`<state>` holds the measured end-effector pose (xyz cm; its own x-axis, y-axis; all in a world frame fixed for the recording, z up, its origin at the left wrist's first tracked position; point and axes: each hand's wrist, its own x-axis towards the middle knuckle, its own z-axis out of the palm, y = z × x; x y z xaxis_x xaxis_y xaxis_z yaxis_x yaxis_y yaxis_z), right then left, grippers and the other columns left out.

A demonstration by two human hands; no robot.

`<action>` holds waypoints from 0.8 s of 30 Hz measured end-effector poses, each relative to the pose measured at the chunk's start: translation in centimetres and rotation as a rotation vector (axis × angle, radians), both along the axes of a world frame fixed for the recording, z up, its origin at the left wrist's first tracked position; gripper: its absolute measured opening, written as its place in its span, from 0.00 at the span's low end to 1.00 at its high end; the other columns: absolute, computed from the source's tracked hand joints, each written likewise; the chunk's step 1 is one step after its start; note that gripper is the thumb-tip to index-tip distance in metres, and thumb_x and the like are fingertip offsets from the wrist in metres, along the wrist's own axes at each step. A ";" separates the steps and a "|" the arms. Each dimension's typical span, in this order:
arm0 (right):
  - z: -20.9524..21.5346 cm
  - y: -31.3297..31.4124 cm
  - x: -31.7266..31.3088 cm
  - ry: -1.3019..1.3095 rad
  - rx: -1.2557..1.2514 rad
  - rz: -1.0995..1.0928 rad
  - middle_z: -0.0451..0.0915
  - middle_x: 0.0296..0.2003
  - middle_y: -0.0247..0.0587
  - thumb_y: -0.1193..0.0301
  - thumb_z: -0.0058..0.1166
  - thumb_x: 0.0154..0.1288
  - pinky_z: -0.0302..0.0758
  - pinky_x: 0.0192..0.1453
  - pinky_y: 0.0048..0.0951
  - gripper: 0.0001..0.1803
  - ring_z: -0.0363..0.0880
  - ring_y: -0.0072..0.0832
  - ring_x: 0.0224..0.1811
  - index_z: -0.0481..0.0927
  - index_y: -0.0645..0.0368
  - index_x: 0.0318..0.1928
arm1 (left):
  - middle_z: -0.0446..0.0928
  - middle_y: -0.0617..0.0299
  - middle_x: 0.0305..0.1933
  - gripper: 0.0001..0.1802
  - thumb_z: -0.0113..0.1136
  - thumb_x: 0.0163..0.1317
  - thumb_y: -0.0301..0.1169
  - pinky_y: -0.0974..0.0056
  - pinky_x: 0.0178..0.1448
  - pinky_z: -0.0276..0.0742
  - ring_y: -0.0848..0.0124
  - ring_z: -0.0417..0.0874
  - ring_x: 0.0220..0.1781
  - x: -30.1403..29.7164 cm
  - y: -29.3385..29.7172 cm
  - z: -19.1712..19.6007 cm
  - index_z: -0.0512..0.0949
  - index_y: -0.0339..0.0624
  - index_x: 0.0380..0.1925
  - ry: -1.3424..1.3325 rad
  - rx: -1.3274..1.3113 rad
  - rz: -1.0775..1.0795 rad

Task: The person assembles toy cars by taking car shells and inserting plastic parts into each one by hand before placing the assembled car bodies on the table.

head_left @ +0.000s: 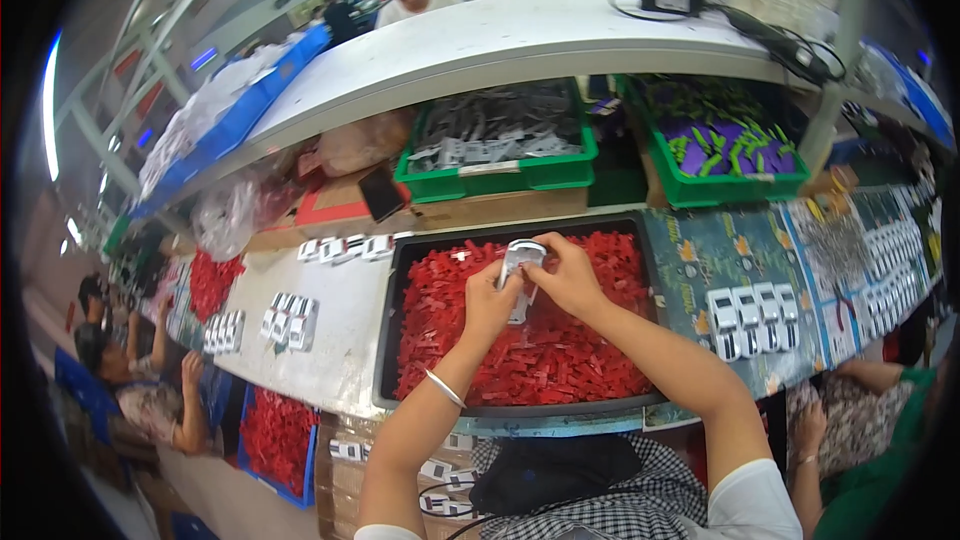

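Note:
Over a black tray (386, 345) filled with small red plastic pieces (530, 370), I hold a white and grey plastic casing (522, 256) with a rounded top. My left hand (487, 302) grips its left side, the thumb on the front. The fingers of my right hand (570, 280) close on its right side, thumb pressed against the middle. Whether a small red piece is also between my fingers cannot be made out. Both hands are above the tray's middle.
White casings stand in rows to the right (755, 318) and left (290, 320). Green bins of grey parts (500, 183) and purple-green parts (740, 190) sit beneath a white shelf (440, 50). Co-workers sit on both sides. A blue crate (307, 470) of red pieces is at lower left.

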<state>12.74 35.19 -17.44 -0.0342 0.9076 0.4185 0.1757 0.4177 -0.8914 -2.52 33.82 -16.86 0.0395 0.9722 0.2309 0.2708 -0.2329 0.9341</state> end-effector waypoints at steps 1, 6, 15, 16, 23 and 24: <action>0.7 -0.5 -0.3 -0.008 0.006 0.030 0.80 0.38 0.40 0.72 0.63 0.57 0.75 0.41 0.25 0.19 0.79 0.24 0.40 0.75 0.64 0.49 | 0.75 0.58 0.19 0.09 0.58 0.58 0.30 0.65 0.29 0.71 0.75 0.76 0.22 -1.0 -0.3 1.0 0.80 0.33 0.32 0.101 0.031 0.008; 3.8 -2.6 1.7 -0.118 -0.024 0.147 0.78 0.40 0.35 0.74 0.60 0.60 0.71 0.36 0.19 0.21 0.77 0.20 0.40 0.72 0.58 0.54 | 0.78 0.47 0.36 0.13 0.63 0.51 0.26 0.56 0.43 0.75 0.51 0.81 0.39 -6.7 -0.8 5.8 0.80 0.37 0.38 0.471 0.375 0.160; 4.8 -3.5 2.9 -0.542 0.125 0.221 0.79 0.36 0.40 0.73 0.59 0.58 0.76 0.39 0.33 0.12 0.80 0.35 0.39 0.77 0.57 0.43 | 0.72 0.56 0.58 0.30 0.65 0.53 0.33 0.49 0.60 0.66 0.54 0.69 0.62 -29.1 -1.5 -7.9 0.69 0.43 0.57 1.207 0.057 0.858; 4.9 -3.8 4.0 -0.706 0.188 0.211 0.78 0.37 0.41 0.70 0.60 0.57 0.76 0.43 0.37 0.12 0.78 0.39 0.42 0.76 0.57 0.42 | 0.69 0.54 0.62 0.33 0.65 0.55 0.36 0.45 0.64 0.62 0.52 0.66 0.65 -27.9 -1.4 -7.8 0.66 0.43 0.61 1.207 0.056 0.844; 5.7 -7.9 9.5 -0.984 0.212 0.109 0.76 0.42 0.41 0.68 0.60 0.58 0.75 0.48 0.37 0.13 0.76 0.40 0.45 0.76 0.57 0.43 | 0.71 0.47 0.59 0.30 0.59 0.56 0.29 0.49 0.65 0.63 0.50 0.69 0.62 -31.2 -1.0 -10.5 0.69 0.52 0.62 1.292 0.054 0.556; 5.8 -8.6 10.4 -0.878 0.259 0.039 0.76 0.43 0.40 0.69 0.61 0.57 0.75 0.48 0.37 0.14 0.76 0.40 0.46 0.76 0.57 0.43 | 0.71 0.46 0.59 0.33 0.60 0.54 0.28 0.50 0.65 0.63 0.50 0.70 0.61 -32.5 -1.2 -10.6 0.69 0.57 0.63 1.167 0.017 0.587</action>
<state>23.12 26.56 -11.66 -0.4648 0.7806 0.4179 0.7278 0.6057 -0.3218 -35.06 32.66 -27.42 -0.2028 0.9100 0.3615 0.9792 0.1867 0.0793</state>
